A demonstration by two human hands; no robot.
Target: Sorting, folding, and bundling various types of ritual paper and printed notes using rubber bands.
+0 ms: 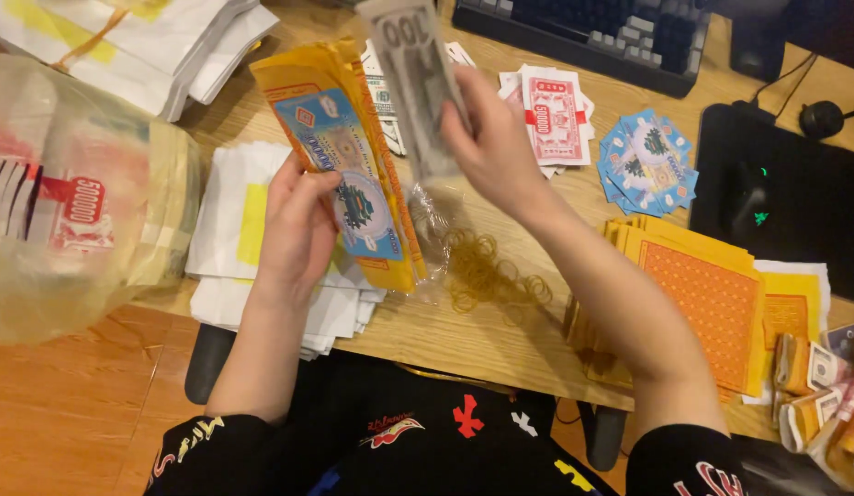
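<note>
Head cam: L hand (294, 230) w/ 1 yellow stack (353, 156), R hand (491, 138) w/ 1 banknote bundle (418, 83)

Warm, yellowish indoor light falls from above and fills the scene evenly, leaving the wooden desk (500, 340) orange-toned. Shadows are soft and short: a faint one lies under the left hand (298, 225) on the white paper stack (227, 230) beneath the grip. The grey banknote bundle (418, 87) pinched in the right hand (496, 138) is smeared by motion blur, its print streaked. The yellow printed sheets (349, 156) held by the left hand look sharper. Left of the grip, a clear plastic bag (73, 202) shows hazy glare and reads milky. Far right of the grip, the black mouse pad (794, 211) sinks into near-featureless dark. The corners bow slightly with wide-angle distortion.
</note>
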